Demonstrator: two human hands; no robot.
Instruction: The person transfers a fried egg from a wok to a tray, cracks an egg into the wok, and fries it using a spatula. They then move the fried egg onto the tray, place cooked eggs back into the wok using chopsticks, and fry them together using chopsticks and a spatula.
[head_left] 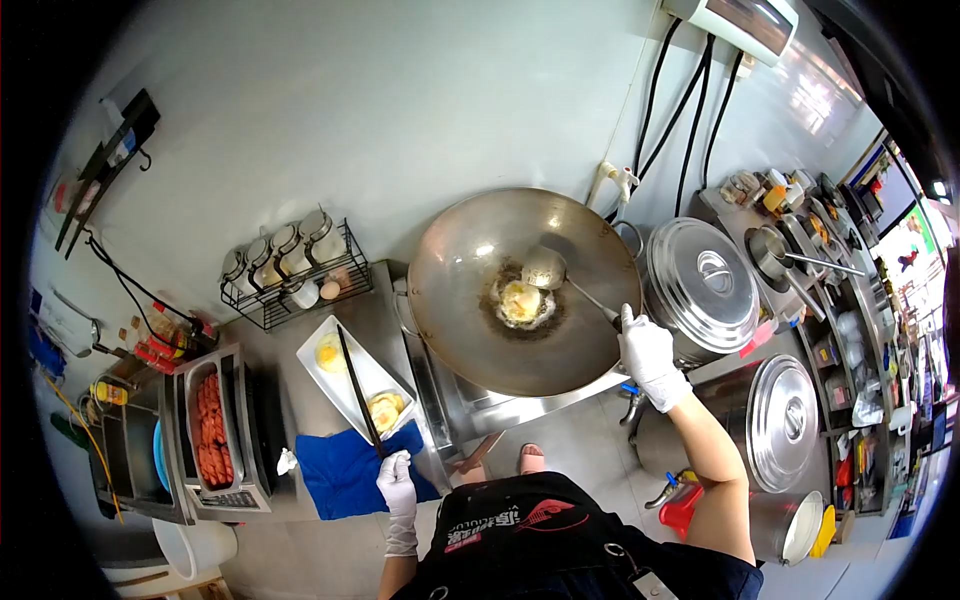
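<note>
My right hand [650, 360], in a white glove, is closed around the handle of a metal ladle [545, 268]. The ladle's bowl rests inside a large wok [460, 245], just beside a frying egg [520, 302] at its centre. My left hand [397, 487], gloved too, grips dark chopsticks [357, 383] near their lower end. They reach across a white rectangular plate [335, 388]. Two fried eggs lie on that plate: one fried egg [328, 352] at the far end and another fried egg [386, 411] at the near end, beside the chopsticks.
A blue cloth [335, 480] lies below the plate. A wire rack [295, 290] with jars and an egg [330, 290] stands by the wall. Left is a container of reddish food [212, 430]. Lidded pots [703, 283] stand right of the wok.
</note>
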